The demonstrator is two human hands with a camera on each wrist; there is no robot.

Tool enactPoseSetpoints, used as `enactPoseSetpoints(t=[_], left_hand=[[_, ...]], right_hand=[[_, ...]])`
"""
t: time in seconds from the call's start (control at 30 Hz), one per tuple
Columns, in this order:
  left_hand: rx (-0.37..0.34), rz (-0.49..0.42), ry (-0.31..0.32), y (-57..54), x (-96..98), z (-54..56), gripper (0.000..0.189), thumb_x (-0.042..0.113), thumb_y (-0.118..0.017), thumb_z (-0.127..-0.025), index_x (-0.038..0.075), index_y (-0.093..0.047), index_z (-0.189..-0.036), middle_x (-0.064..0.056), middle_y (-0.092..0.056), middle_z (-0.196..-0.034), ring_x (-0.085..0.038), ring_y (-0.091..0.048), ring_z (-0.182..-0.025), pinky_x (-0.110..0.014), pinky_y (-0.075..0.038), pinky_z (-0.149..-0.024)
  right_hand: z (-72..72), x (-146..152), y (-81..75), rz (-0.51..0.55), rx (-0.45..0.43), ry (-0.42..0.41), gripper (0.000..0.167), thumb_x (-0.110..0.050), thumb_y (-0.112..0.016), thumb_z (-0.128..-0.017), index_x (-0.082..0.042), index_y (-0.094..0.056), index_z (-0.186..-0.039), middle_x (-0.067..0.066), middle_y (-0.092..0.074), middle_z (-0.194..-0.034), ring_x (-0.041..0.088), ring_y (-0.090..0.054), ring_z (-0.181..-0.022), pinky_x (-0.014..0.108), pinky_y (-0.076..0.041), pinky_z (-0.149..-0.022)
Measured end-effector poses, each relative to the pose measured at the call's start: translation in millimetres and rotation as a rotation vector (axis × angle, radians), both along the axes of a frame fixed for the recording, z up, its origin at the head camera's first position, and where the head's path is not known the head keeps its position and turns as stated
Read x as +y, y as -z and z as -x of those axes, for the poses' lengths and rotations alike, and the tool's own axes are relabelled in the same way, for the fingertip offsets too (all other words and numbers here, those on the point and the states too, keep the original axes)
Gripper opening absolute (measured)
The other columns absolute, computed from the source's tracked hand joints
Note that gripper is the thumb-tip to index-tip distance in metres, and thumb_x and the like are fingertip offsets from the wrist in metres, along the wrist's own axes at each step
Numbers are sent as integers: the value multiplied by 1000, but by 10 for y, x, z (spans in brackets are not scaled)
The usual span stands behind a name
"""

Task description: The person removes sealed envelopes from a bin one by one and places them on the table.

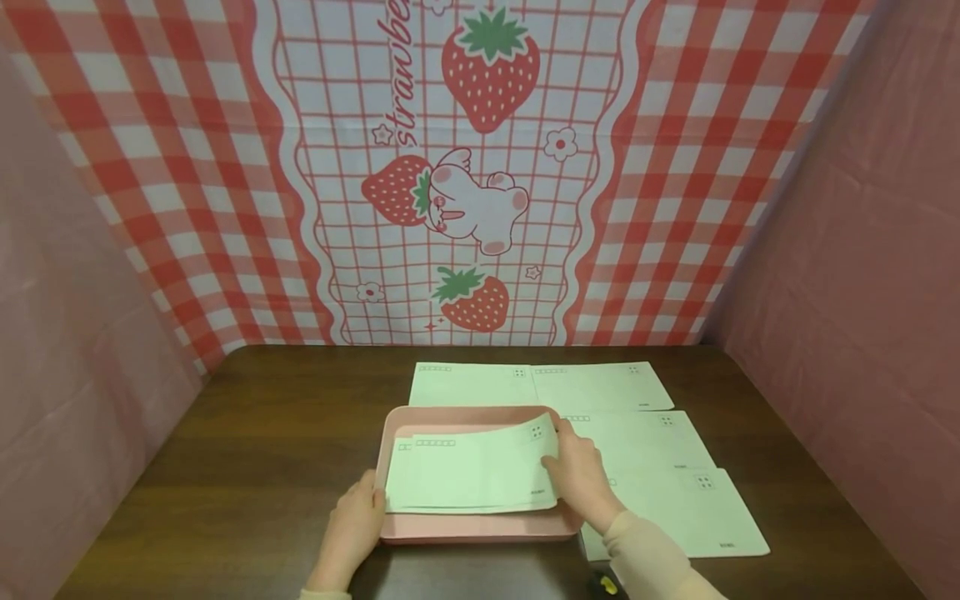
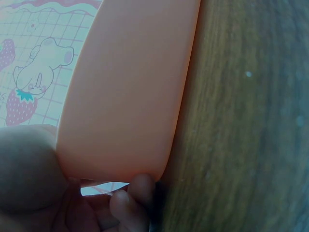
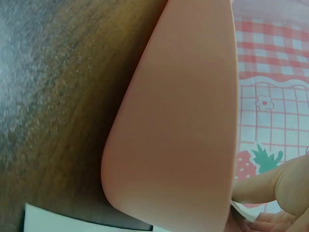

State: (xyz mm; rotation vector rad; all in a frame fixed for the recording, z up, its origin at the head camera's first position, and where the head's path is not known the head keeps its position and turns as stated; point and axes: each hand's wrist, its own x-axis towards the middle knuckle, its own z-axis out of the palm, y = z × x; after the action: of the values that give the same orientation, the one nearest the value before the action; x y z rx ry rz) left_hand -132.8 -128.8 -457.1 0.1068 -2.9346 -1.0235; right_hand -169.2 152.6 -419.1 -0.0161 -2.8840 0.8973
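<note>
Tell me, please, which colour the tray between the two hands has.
Light pink; the tray shows best in the head view.

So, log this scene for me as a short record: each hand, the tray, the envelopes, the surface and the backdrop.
Left hand: grips the left side of the shallow pink rectangular tray
Right hand: pinches the raised right end of the overlapping white paper envelopes in the tray
Tray contents: at least two envelopes
Outside the tray: at least four flat white envelopes, behind and to its right
Surface: dark brown wood-grain table
Backdrop: red-and-white checked strawberry-print cloth
</note>
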Motion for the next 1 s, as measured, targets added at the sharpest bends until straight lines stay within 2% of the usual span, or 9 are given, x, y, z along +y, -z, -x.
enactPoseSetpoints(t=[0.13,0.33,0.43,0.57,0.67,0.77,0.97,1.0], left_hand=[[-1,0,-1,3,-7,-2,26,12,-42,-89,-2,-52,-109,-19,-60,-93,-40,-60,-83,-51,-45,-64],[4,-2,0,-11,-5,-5,25,11,-44,-89,-2,-52,-110,-18,-60,-92,-39,-60,-81,-50,-45,-64],[11,5,5,-11,-4,-2,26,11,-45,-89,-3,-52,-110,-19,-60,-91,-38,-60,-79,-49,-45,-62],[9,4,2,-10,-6,1,26,11,-45,-89,-3,-52,-110,-19,-60,-91,-37,-60,-78,-49,-45,-62],[4,-4,-2,-10,-9,2,25,12,-44,-90,-2,-52,-109,-18,-60,-91,-37,-60,-79,-49,-45,-62],[5,-7,1,-8,-8,1,25,11,-44,-89,-2,-52,-109,-19,-60,-92,-39,-60,-80,-49,-45,-63],[17,1,2,-17,-5,8,24,11,-44,-89,-2,-52,-108,-19,-60,-90,-38,-60,-77,-49,-45,-61],[14,-2,0,-16,-6,10,23,11,-44,-89,-1,-52,-107,-18,-60,-89,-37,-60,-77,-48,-45,-61]], right_hand=[[-12,21,-24,-8,12,1,49,1,-63,-78,7,-44,-123,30,-60,-104,34,-65,-81,37,-53,-62],[-22,92,-83,-17,10,17,38,3,-60,-80,5,-46,-115,25,-64,-88,19,-60,-64,28,-48,-51],[-28,145,-121,-9,-1,25,35,2,-58,-82,3,-45,-114,25,-64,-85,16,-56,-58,26,-44,-47],[-34,224,-154,4,-14,26,34,2,-54,-83,5,-44,-115,29,-62,-91,20,-58,-60,29,-44,-48],[-42,298,-159,-1,5,23,35,2,-52,-84,8,-46,-118,32,-59,-103,33,-63,-78,39,-50,-61],[-68,382,-164,4,14,21,38,2,-49,-86,11,-45,-122,33,-54,-114,39,-60,-95,45,-49,-73],[-142,568,-195,41,-23,33,42,1,-45,-87,11,-38,-127,37,-45,-123,38,-59,-94,43,-48,-71],[-157,605,-198,44,-30,37,42,0,-45,-88,11,-37,-128,37,-43,-124,40,-58,-98,44,-48,-74]])
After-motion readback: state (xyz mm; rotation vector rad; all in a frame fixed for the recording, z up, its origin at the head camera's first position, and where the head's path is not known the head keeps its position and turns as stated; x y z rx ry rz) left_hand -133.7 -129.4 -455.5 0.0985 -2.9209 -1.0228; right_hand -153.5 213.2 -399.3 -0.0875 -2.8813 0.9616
